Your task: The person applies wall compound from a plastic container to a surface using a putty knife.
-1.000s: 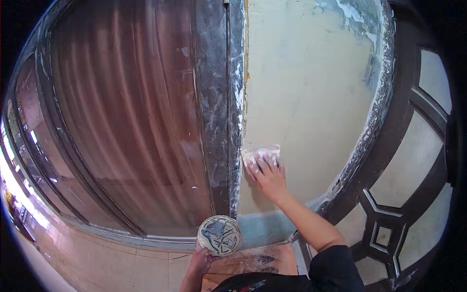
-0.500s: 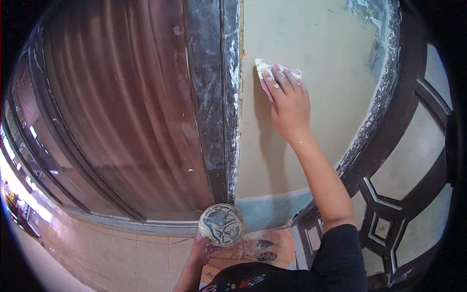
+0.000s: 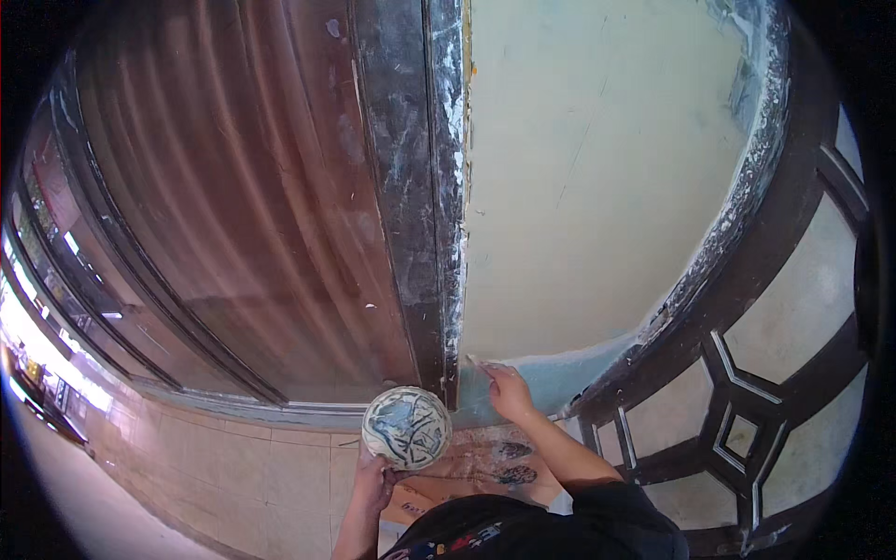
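Bowl (image 3: pixel 407 427), grasped at its lower rim by the left grip (image 3: pixel 373 478), lies left of and below the right grip (image 3: pixel 510 392), which pinches a pale piece (image 3: pixel 473 360) pointing up-left, near the cream wall's (image 3: pixel 597 196) lower-left corner; contact unclear.

The right hand (image 3: pixel 509 390) went up the wall (image 3: pixel 607 205), then dropped to its lower left corner, where the scraper (image 3: pixel 473 359) turned from broadside to nearly edge-on.
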`<action>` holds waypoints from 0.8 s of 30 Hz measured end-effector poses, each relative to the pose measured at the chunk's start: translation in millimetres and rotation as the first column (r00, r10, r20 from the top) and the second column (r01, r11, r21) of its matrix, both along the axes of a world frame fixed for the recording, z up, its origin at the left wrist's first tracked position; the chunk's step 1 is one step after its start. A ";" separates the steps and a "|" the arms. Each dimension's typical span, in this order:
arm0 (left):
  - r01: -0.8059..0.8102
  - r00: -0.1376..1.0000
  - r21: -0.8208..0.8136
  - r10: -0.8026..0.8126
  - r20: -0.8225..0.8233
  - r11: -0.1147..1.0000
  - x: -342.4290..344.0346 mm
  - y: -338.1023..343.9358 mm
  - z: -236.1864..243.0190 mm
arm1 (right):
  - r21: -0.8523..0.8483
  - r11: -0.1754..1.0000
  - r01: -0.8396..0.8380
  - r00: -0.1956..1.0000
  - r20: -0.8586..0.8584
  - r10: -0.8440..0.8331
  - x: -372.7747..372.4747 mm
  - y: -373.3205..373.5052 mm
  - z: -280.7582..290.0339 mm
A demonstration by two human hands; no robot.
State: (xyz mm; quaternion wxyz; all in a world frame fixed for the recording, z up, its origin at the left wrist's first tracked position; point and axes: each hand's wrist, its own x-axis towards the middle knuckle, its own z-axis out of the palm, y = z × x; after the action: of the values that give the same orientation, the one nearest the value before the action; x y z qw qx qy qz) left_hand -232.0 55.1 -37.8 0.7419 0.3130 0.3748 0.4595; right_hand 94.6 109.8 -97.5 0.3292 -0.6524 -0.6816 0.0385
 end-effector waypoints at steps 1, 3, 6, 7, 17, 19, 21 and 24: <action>0.023 1.000 -0.003 -0.023 0.012 1.000 0.6 0.9 -4.7 | -0.003 1.000 0.020 0.948 -0.318 -0.019 2.1 -4.1 -4.5; 0.029 0.999 0.015 -0.029 0.028 0.999 11.0 4.0 7.8 | -0.010 0.999 0.031 0.769 -0.638 -0.030 -3.7 -14.2 29.6; 0.064 0.998 0.031 -0.064 0.021 0.997 32.6 5.7 32.0 | -0.112 0.993 -0.044 0.355 -0.931 -0.089 4.6 -31.9 77.6; 0.067 0.997 0.038 -0.068 0.021 0.997 42.3 9.3 36.5 | -0.071 0.995 -0.067 0.312 -0.949 -0.047 5.4 -36.1 92.3; 0.131 0.981 0.107 -0.145 0.128 0.986 117.5 12.6 45.7 | 0.022 0.998 -0.054 0.851 -0.521 0.058 24.6 -88.9 104.1; 0.148 0.983 0.079 -0.155 0.102 0.986 126.6 8.4 50.6 | 0.159 0.980 -0.116 0.933 -0.322 0.163 44.5 -92.0 93.7; 0.175 0.973 0.054 -0.181 0.147 0.983 138.0 2.5 52.0 | 0.277 0.939 -0.205 0.966 -0.097 0.240 67.4 -96.7 84.1; 0.182 0.954 0.008 -0.179 0.241 0.983 155.3 -1.6 42.6 | 0.200 0.963 -0.179 0.984 0.012 0.180 94.1 -100.8 78.0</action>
State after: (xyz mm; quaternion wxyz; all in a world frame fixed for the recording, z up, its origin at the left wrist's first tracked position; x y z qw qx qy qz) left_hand -76.7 53.4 4.8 0.8230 0.2823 0.2550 0.4218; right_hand 188.7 9.0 -19.4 0.3904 -0.5514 -0.7372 0.0012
